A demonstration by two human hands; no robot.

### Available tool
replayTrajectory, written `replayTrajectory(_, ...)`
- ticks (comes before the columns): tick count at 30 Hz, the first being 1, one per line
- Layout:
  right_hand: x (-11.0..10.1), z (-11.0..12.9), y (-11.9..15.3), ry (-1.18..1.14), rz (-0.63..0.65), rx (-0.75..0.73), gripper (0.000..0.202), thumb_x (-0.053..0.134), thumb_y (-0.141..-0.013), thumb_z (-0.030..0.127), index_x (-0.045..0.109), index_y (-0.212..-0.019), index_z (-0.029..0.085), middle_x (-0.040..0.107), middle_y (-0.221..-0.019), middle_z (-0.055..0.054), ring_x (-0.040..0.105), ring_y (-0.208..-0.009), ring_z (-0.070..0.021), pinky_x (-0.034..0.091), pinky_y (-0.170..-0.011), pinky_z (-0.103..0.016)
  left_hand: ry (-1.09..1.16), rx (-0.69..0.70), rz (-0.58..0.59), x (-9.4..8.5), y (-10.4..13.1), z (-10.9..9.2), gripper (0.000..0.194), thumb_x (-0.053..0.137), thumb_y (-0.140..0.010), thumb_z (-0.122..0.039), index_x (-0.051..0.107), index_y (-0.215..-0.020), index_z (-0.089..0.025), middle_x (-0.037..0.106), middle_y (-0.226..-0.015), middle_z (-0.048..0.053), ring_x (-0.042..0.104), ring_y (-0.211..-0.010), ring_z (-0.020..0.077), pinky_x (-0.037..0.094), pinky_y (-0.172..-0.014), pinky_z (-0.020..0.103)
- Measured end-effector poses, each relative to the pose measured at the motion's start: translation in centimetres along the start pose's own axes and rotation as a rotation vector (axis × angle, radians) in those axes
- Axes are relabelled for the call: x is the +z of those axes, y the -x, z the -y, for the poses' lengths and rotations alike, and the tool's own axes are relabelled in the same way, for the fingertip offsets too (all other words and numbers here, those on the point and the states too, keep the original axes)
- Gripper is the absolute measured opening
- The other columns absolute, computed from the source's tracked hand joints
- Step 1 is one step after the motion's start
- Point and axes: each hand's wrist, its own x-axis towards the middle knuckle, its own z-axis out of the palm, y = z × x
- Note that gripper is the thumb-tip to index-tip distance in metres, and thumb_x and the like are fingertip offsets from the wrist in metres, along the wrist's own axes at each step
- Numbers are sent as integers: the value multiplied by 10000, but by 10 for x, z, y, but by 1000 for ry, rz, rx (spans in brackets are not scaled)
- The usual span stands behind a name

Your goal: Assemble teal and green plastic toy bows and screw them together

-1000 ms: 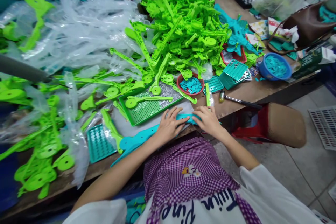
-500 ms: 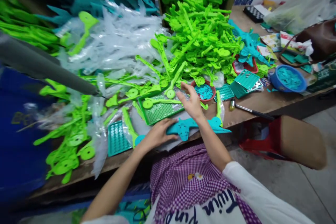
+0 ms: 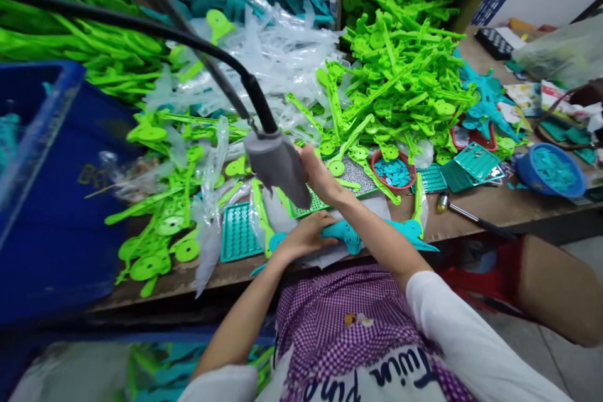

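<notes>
Flat along the table's front edge lies a long teal plastic part [image 3: 351,235]. My left hand [image 3: 306,237] grips its left portion, fingers over the top and thumb on the near side. My right hand [image 3: 325,181] is raised against a grey corded hand tool [image 3: 277,163], apparently an electric screwdriver, which hangs from a black cable. The tool hides most of the right fingers, which seem wrapped round it. Below and behind it is a green tray [image 3: 308,206] of small metal pieces, partly covered. Lime-green plastic arms [image 3: 261,217] lie around the teal part.
Lime-green arms [image 3: 400,81] are heaped at the back, beside clear plastic bags [image 3: 282,50]. A red bowl [image 3: 396,169] and blue bowl [image 3: 551,169] hold small teal pieces. A hammer [image 3: 471,213] lies on the right; a large blue bin [image 3: 70,201] stands left.
My right hand has moved from above the tray to the grey tool, which has shifted right and changed tilt. The left hand stays on the teal part. The view has swung left.
</notes>
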Motion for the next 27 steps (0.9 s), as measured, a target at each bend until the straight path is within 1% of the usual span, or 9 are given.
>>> replayTrajectory(1,0,3,11,-22,41,-21,855,392,-613,943,663,-897,183,642,-797,0,623,-816,-152,511,-669,-260,-8,-4,-10,1,0,1,431,729,-800,-326,643,-1217,-258,648,-1253,59,582,-1176,280,464,-1009,420)
replayTrajectory(3,-1,6,23,-47,84,-13,683,680,-578,778,661,-927,191,631,-785,5,606,-800,-167,511,-673,-283,-20,-17,-34,2,0,1,487,736,-789,-302,619,-1258,-251,624,-1304,69,556,-1222,294,445,-1033,429)
replayTrajectory(5,-4,3,25,-16,-25,53,544,780,-582,625,673,-891,190,608,-726,13,584,-735,-161,500,-648,-293,-18,-27,-31,2,1,0,487,735,-793,-303,618,-1262,-247,620,-1304,71,553,-1227,292,445,-1034,419)
replayTrajectory(9,-25,-18,17,-35,-325,157,443,730,-663,592,689,-833,185,603,-696,-1,560,-660,-137,483,-614,-296,14,-43,-17,-2,4,-6,489,720,-817,-349,611,-1277,-222,633,-1228,81,598,-1149,254,467,-1009,382)
replayTrajectory(11,-34,-27,18,-30,-391,151,460,700,-680,630,682,-817,191,606,-695,-4,569,-659,-134,485,-613,-292,20,-40,-16,-2,4,-7,503,717,-821,-354,601,-1292,-221,632,-1216,79,602,-1137,246,469,-1009,376)
replayTrajectory(14,-36,-32,27,-21,-335,153,517,683,-657,699,649,-741,189,584,-612,5,587,-611,-135,490,-584,-288,18,-44,-20,-1,4,-6,495,705,-827,-369,606,-1290,-223,613,-1273,81,581,-1186,254,451,-1044,386)
replayTrajectory(18,-20,-41,38,-130,-343,137,587,667,-613,753,643,-747,183,517,-483,52,508,-429,-106,446,-456,-269,13,-39,-40,3,5,-4,512,702,-828,-345,591,-1315,-232,489,-1472,86,501,-1314,276,405,-1111,417)
replayTrajectory(22,-10,-55,39,-229,-328,113,567,681,-600,731,630,-743,185,486,-446,78,451,-360,-83,401,-385,-245,25,-13,-37,5,5,-2,500,700,-837,-334,596,-1308,-206,550,-1419,102,512,-1306,277,424,-1102,432)
replayTrajectory(27,-11,-66,38,-225,-327,137,506,702,-623,664,613,-766,187,491,-464,74,452,-365,-83,405,-380,-243,3,6,-43,6,5,0,471,694,-846,-335,603,-1291,-208,578,-1389,102,524,-1296,273,426,-1100,433)
